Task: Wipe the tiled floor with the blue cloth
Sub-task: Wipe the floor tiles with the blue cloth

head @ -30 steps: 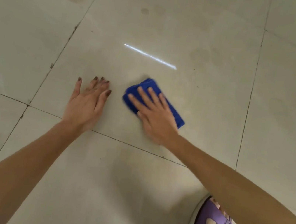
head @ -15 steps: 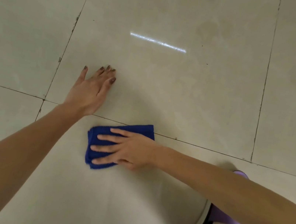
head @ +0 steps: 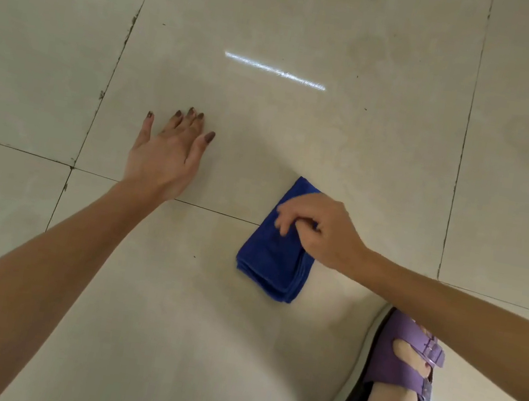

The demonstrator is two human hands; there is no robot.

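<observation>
R hand [head: 320, 231] seems to pinch blue cloth [head: 272, 262]; L hand [head: 165, 160] flat on tiled floor [head: 316, 146].

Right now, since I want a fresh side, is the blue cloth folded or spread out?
Folded. The blue cloth is a compact pad, stacked layer edges showing along its near side.

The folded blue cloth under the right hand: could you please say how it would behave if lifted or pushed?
The folded blue cloth shows loose stacked layers at its near edge, so lifted it would probably droop and unfold. Pushed flat, it should glide over the glossy beige tiled floor.
</observation>
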